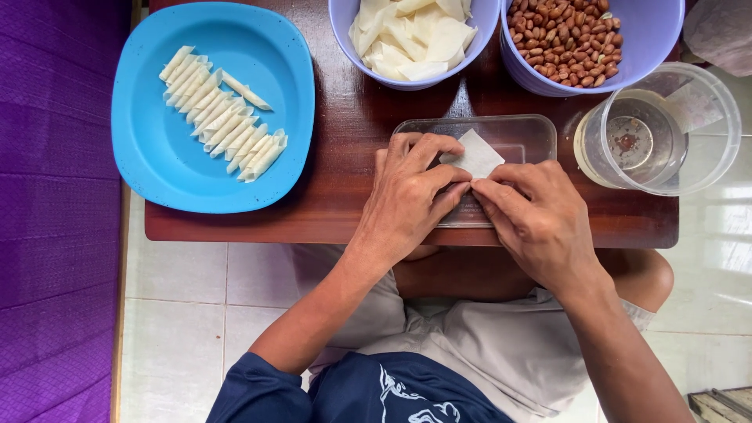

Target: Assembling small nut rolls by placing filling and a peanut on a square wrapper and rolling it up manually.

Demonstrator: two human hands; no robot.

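Note:
My left hand (411, 192) and my right hand (533, 215) meet over a clear plastic lid (513, 133) on a dark wooden table (352, 125). Both pinch the near edge of a small white pastry wrapper (478, 155) that lies on the lid, its far corner pointing away from me. What is inside the fold is hidden by my fingers. A blue plate (157, 157) at the left carries several thin rolled wrappers (223, 125) in a diagonal row.
A lilac bowl of flat white wrappers (415, 39) and a lilac bowl of peanuts (564, 35) stand at the table's far edge. A clear round container with liquid (654, 133) sits at the right. Purple fabric (55, 211) lies left; tiled floor below.

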